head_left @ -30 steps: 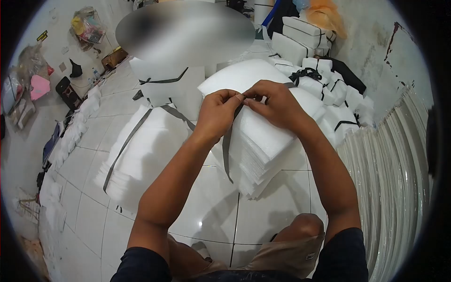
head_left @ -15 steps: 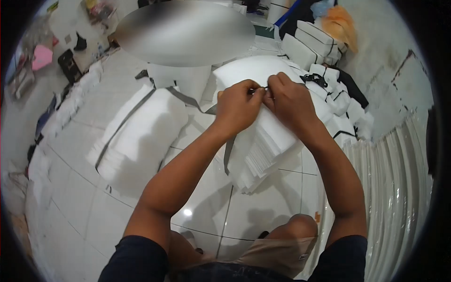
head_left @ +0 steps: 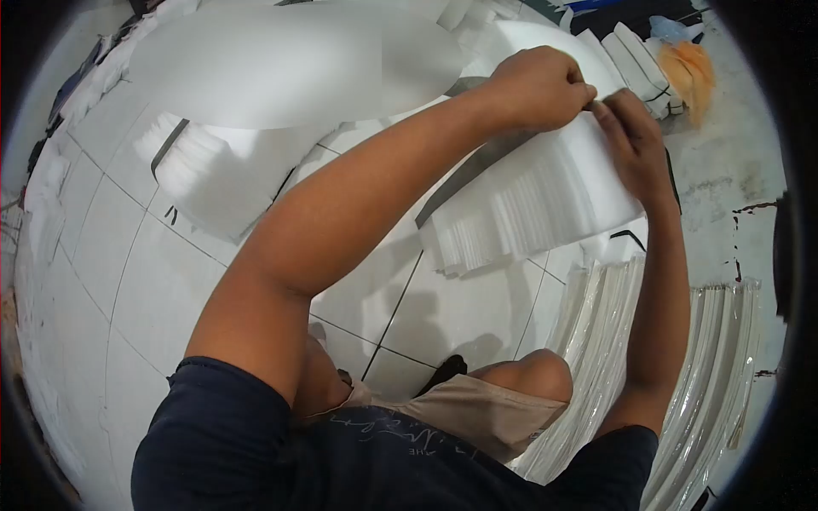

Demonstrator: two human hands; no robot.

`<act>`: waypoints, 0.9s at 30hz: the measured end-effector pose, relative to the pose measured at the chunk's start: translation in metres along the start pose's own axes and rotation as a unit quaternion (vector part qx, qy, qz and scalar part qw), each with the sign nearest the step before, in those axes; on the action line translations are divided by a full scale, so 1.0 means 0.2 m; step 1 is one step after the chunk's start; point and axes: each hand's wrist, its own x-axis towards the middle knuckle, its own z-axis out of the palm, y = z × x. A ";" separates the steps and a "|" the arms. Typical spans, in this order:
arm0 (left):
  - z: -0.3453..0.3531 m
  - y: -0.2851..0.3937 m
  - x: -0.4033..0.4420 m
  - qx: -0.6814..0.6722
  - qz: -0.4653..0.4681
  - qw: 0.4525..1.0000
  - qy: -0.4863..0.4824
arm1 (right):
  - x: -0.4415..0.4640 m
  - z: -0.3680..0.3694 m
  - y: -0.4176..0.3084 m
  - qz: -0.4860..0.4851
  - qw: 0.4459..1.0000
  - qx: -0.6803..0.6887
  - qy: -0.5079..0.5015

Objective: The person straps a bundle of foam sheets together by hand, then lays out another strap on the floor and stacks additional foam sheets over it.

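Observation:
A thick bundle of white foam sheets [head_left: 528, 200] lies on the floor in front of me, its layered edges facing me. A dark grey strap [head_left: 469, 170] runs across it, passing under my left forearm. My left hand [head_left: 541, 89] is closed in a fist over the bundle's top, pinching a dark bit of the strap. Close against it, my right hand [head_left: 635, 145] has its thumb and fingers bent together at the same spot. The exact grip is partly hidden by the fingers.
A second white foam bundle [head_left: 230, 175] with a dark strap lies to the left. Long plastic-wrapped white pieces [head_left: 588, 324] stand at the right. Tied white blocks [head_left: 635, 64] and an orange plastic bag [head_left: 686, 77] are at the back right. Tiled floor [head_left: 349, 298] shows between.
The view has shifted, and the strapped bundle sits turned differently. My hands have moved up and right, with the left arm reaching farther across. More of the grey strap shows along the bundle.

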 end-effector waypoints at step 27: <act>-0.16 0.07 -0.13 0.119 0.050 0.991 -0.017 | 0.01 -0.06 -0.06 0.094 0.995 0.023 0.014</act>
